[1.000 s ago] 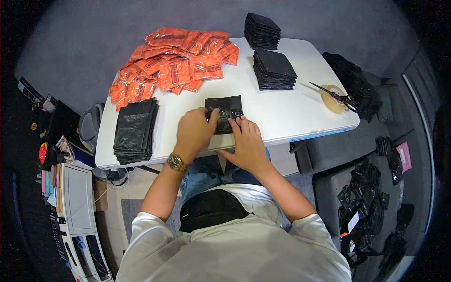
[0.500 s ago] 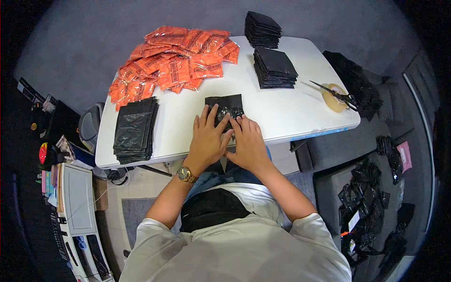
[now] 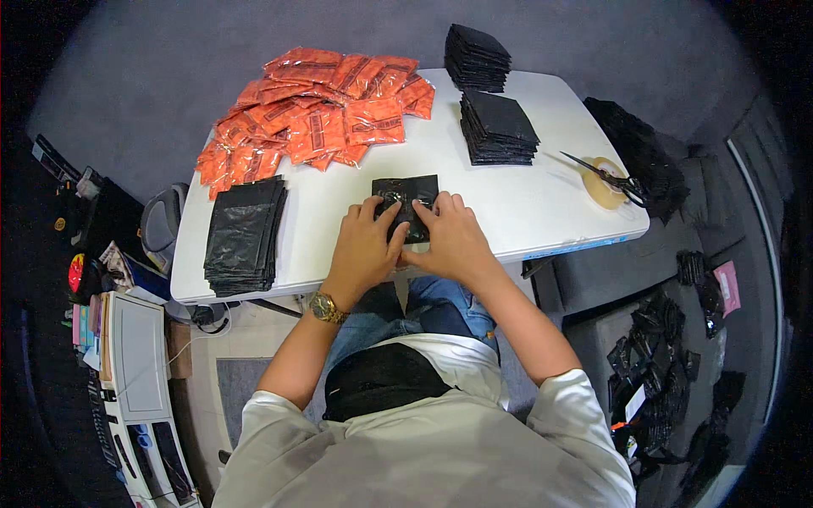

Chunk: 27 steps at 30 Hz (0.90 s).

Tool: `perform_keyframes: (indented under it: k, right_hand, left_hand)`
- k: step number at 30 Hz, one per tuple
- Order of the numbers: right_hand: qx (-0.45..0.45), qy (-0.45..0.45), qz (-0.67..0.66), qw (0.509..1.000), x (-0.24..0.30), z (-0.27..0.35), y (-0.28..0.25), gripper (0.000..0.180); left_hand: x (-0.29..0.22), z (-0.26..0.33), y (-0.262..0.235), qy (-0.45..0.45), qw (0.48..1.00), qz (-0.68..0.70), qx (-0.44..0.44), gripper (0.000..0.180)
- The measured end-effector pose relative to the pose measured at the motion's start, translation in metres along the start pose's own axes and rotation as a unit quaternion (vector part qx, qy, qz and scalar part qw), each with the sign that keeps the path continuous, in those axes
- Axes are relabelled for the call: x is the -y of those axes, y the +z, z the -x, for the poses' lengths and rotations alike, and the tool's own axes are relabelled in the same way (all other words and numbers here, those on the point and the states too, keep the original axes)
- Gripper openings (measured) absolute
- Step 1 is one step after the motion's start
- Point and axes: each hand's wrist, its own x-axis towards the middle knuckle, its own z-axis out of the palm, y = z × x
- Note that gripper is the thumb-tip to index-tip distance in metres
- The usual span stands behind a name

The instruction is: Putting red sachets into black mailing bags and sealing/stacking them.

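A folded black plastic bag (image 3: 406,188) lies by the near edge of the white table (image 3: 330,199), in front of me. My left hand (image 3: 366,239) grips its left side, fingers bent at the edge and thumb toward the near edge. On the opposite side, my right hand (image 3: 449,237) holds it the same way, index finger on top. The thumbs nearly meet at the bag's near edge; the hands hide its lower corners. To the left is a stack of flat black plastic bags (image 3: 241,233). Clear-wrapped orange packets (image 3: 318,131) are heaped behind.
Two stacks of folded black squares, one nearer (image 3: 498,127) and one farther (image 3: 477,55), stand at the back right. Black scissors (image 3: 622,182) rest on a tape roll (image 3: 603,196) at the right edge. Black plastic bags (image 3: 656,364) lie on the grey sofa (image 3: 597,254).
My fingers, earlier stretched flat over the bag, have drawn apart and bent toward its two sides. More of the bag's top now shows. The stacks and heap stay put.
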Motion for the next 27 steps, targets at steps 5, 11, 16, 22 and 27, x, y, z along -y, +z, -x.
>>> perform_keyframes:
  k: [5, 11, 16, 22, 27]
  right_hand:
    - [-0.025, 0.045, -0.06, 0.997, -0.017, -0.009, 0.005, 0.067]
    - [-0.055, 0.082, -0.18, 0.979, -0.045, -0.019, 0.02, 0.067]
    - [-0.048, 0.214, -0.416, 0.883, -0.047, -0.04, 0.0, 0.096]
    - [-0.039, 0.019, -0.322, 0.946, -0.035, -0.032, -0.057, 0.079]
    - [0.009, 0.079, -0.264, 0.961, -0.025, 0.022, -0.048, 0.057]
  left_hand:
    - [0.032, -0.02, 0.005, -0.034, 0.991, 0.114, -0.059, 0.052]
    - [0.052, -0.059, 0.007, -0.231, 0.913, 0.337, 0.014, 0.074]
    - [0.047, -0.065, 0.002, -0.17, 0.84, 0.516, -0.003, 0.066]
    - [0.039, -0.037, -0.053, 0.062, 0.946, 0.318, 0.002, 0.054]
    - [0.031, 0.013, -0.051, 0.11, 0.967, 0.213, 0.09, 0.05]
